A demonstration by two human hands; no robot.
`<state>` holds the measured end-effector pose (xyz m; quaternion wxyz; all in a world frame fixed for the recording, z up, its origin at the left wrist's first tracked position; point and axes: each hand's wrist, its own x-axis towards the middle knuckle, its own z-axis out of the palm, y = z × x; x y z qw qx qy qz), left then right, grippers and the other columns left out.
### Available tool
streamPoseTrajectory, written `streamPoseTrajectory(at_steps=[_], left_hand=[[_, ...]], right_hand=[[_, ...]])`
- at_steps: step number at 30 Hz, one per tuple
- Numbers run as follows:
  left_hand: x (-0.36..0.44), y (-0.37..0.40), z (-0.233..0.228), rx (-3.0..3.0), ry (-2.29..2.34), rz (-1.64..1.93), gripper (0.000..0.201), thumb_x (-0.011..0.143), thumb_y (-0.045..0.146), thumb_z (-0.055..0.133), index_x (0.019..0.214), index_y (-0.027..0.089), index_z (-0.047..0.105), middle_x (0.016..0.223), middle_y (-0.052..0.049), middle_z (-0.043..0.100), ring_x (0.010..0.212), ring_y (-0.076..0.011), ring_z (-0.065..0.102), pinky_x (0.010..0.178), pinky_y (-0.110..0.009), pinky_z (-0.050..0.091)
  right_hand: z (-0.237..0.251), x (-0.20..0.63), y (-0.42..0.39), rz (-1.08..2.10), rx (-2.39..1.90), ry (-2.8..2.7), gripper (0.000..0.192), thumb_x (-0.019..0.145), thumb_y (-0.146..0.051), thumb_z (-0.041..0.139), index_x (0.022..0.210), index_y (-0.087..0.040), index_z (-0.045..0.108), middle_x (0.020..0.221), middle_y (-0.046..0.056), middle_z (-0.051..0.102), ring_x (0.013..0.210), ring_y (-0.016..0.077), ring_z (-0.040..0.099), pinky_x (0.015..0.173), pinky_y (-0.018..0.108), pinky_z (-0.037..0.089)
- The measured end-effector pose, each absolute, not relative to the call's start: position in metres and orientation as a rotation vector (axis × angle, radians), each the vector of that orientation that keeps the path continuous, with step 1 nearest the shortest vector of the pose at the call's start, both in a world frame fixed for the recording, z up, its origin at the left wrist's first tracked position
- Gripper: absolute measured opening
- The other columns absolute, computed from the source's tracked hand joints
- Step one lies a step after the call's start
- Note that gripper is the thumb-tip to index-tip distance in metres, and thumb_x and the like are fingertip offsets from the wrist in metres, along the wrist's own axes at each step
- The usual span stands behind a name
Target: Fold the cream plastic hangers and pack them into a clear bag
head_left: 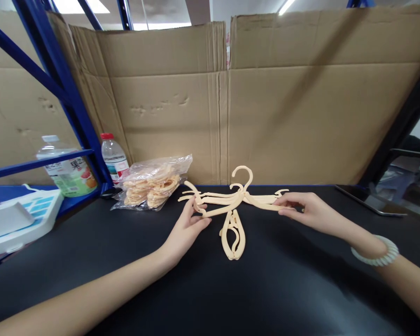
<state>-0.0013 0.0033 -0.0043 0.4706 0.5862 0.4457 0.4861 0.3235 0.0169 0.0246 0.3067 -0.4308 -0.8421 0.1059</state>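
1. Hanger, cream plastic, sits at frame centre on the black table; hook up, arms spread left and right.
2. Left hand pinches the hanger's left arm end between thumb and fingers.
3. Right hand pinches the right arm end, fingers pressed together on it; a pale bracelet is on that wrist.
4. Loop piece, same cream plastic, lies just below the hanger's centre, touching the table.
5. Bag of similar cream parts lies left of centre, near the hanger.
6. Two bottles stand at left by the blue rack.
7. Cardboard fills the background.
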Motion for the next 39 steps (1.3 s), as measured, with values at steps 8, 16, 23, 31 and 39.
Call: streamPoseTrajectory(at_steps=[8,16,23,31,39], left_hand=[[-0.001,-0.001,-0.001,1.787,1.030,0.968,0.038,0.082,0.034,0.059,0.116,0.017,0.059,0.096,-0.006,0.065,0.089,-0.0200,0.064,0.082,-0.034,0.051],[-0.001,0.000,-0.001,1.829,1.067,0.976,0.034,0.083,0.036,0.058,0.111,0.018,0.062,0.087,-0.003,0.064,0.080,-0.0179,0.063,0.071,-0.029,0.052],[0.002,-0.001,0.003,1.832,1.099,0.959,0.032,0.083,0.037,0.057,0.109,0.018,0.061,0.086,-0.004,0.065,0.073,-0.0162,0.061,0.070,-0.030,0.052],[0.000,0.002,-0.002,1.825,1.045,0.978,0.032,0.084,0.038,0.057,0.108,0.018,0.061,0.091,-0.005,0.066,0.083,-0.0191,0.063,0.068,-0.028,0.051],[0.000,0.002,-0.003,1.793,1.025,0.982,0.031,0.084,0.035,0.058,0.108,0.016,0.060,0.088,-0.005,0.066,0.080,-0.0176,0.061,0.067,-0.028,0.049]], right_hand=[[0.022,0.306,0.010,0.310,-1.110,-2.295,0.022,0.089,-0.036,0.053,0.095,-0.021,0.067,0.077,0.003,0.067,0.064,0.0158,0.057,0.060,0.029,0.046],[0.015,0.316,0.015,-0.367,-1.159,-2.341,0.021,0.092,-0.025,0.046,0.097,-0.021,0.066,0.093,0.009,0.068,0.088,0.0255,0.057,0.078,0.041,0.047],[0.013,0.307,0.001,-0.784,-1.439,-2.146,0.033,0.096,-0.031,0.036,0.095,-0.021,0.067,0.098,0.009,0.069,0.065,0.0206,0.063,0.048,0.031,0.040],[0.014,0.298,0.001,-0.603,-1.268,-2.197,0.031,0.096,-0.025,0.032,0.099,-0.020,0.063,0.116,0.013,0.056,0.074,0.0202,0.064,0.059,0.033,0.051],[0.011,0.301,0.011,0.079,-1.107,-1.960,0.012,0.086,-0.029,0.055,0.097,-0.022,0.053,0.105,0.009,0.063,0.088,0.0232,0.066,0.078,0.038,0.056]])
